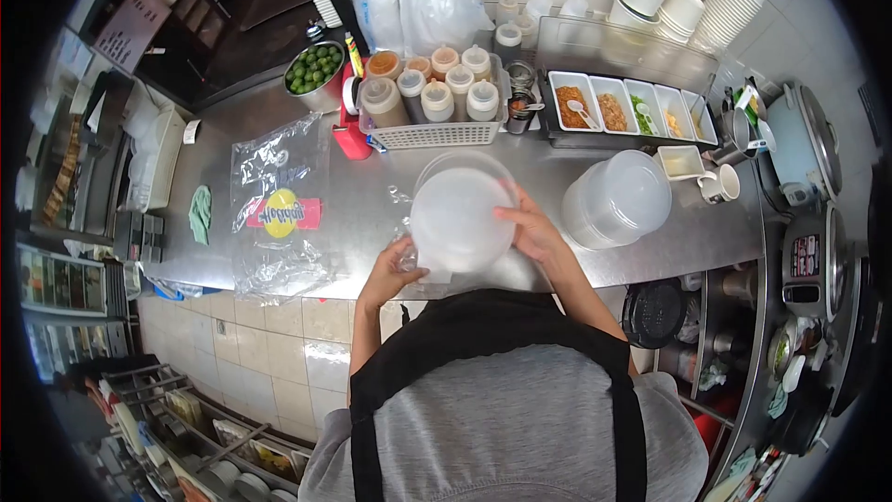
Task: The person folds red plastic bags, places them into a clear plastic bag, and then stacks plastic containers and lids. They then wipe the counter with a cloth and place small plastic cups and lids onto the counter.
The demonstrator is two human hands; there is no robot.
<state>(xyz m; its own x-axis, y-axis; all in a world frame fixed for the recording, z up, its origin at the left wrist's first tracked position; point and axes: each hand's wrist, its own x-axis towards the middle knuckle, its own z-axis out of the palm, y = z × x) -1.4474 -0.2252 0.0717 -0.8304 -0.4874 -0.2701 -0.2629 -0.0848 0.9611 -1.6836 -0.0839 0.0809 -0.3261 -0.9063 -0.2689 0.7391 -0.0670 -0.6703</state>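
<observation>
Over the front edge of the steel counter, both hands hold a round translucent plastic container [462, 220]. A clear round rim shows behind its far edge. My left hand [394, 271] grips the near left edge, thumb and fingers closed, with crinkled clear plastic beside it. On the right side my right hand [536, 227] is closed on the same container, its thumb across the top. A stack of clear round plastic containers [617, 200] stands to the right. Left of my hands a clear plastic bag [279, 214] with a yellow and pink logo lies flat.
A grey basket [432, 136] of squeeze bottles is at the back. Beside it sit a metal pot of green limes [314, 72] and a topping tray [632, 110] with white compartments. A white mug [718, 184], cookers [814, 265] and a green cloth [200, 215] edge the counter.
</observation>
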